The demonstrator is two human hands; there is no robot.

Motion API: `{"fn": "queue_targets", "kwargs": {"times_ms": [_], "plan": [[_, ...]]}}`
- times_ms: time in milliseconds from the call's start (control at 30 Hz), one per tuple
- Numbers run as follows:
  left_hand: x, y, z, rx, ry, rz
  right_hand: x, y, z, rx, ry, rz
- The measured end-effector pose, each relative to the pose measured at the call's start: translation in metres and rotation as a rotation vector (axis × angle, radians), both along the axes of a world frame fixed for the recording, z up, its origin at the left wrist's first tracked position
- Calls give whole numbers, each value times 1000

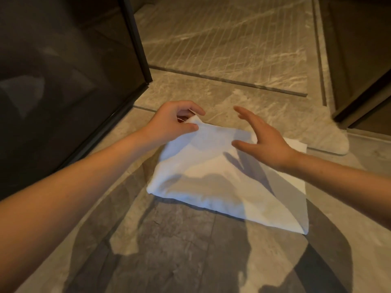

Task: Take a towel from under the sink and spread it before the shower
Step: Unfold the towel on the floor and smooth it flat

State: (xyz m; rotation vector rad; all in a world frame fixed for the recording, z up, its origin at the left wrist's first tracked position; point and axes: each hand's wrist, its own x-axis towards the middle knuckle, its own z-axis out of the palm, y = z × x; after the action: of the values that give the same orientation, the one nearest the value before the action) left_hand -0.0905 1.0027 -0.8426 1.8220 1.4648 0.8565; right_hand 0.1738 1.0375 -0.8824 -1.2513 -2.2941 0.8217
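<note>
A white towel (222, 187) lies folded on the marble floor in front of the shower threshold (228, 81). My left hand (173, 121) pinches the towel's far left corner between thumb and fingers and lifts it slightly. Over the towel's far right part hovers my right hand (262, 138), fingers spread, holding nothing. A single layer of the towel sticks out to the right under my right wrist.
A dark glass shower panel (63, 81) with a black frame stands on the left. The grooved shower floor (222, 34) lies beyond the threshold. A dark wall or door (359, 60) rises at the right. Bare floor tiles (169, 250) stretch in front.
</note>
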Motion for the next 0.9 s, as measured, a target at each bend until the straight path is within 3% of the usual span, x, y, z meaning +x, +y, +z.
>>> {"fn": "queue_targets", "kwargs": {"times_ms": [167,300,433,633,900], "plan": [[-8,-14,28,-136,-40,-70,-25,13,11,-201,-32,163],[-22,-20,33,-135,-99,-15,-21,17,8,-193,-23,171],[-25,-22,25,-52,42,58,-7,17,13,-169,42,247],[-8,-19,18,-43,292,-127,9,7,12,-196,-11,426],[0,-20,15,-176,294,-121,20,2,3,-287,15,395]]}}
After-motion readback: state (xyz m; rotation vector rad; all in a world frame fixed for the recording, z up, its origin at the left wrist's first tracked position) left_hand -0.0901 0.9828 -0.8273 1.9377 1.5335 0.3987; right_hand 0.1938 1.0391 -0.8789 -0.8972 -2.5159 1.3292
